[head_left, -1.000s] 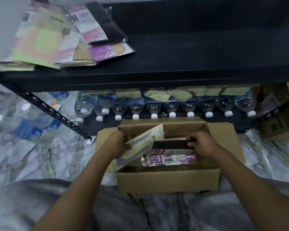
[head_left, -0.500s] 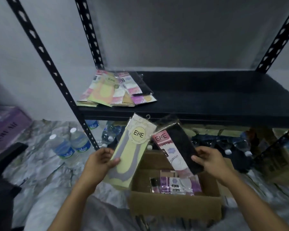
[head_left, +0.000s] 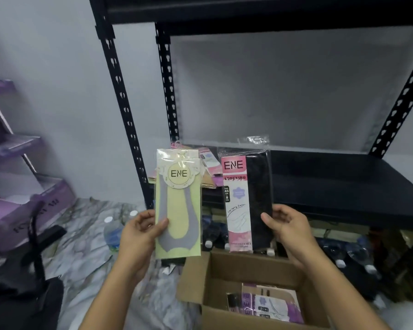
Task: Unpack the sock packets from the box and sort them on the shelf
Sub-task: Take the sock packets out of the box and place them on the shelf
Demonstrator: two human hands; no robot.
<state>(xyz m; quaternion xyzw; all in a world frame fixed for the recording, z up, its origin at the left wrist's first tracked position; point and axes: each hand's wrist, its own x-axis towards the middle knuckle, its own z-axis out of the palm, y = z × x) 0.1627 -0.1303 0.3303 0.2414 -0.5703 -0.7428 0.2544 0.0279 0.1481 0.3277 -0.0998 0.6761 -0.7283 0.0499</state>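
My left hand [head_left: 142, 231] grips a yellow packet with a grey sock [head_left: 178, 206], held upright in front of the shelf's left post. My right hand [head_left: 289, 226] grips a pink-and-black stocking packet [head_left: 247, 198], upright beside the first. Below them stands the open cardboard box [head_left: 224, 275] with several purple and pink packets [head_left: 267, 303] inside. A small pile of sorted packets [head_left: 209, 167] lies at the left end of the black shelf [head_left: 343, 182], mostly hidden behind the two held packets.
Black perforated posts [head_left: 122, 110] frame the shelf. Water bottles [head_left: 112, 231] lie on the marble floor and under the shelf. A purple cardboard display stand [head_left: 17, 186] is at the left, a black bag [head_left: 22, 294] at the lower left.
Both hands have lifted their packets out of the box and raised them upright and level with the shelf. The view has tilted up from the box to the shelf.
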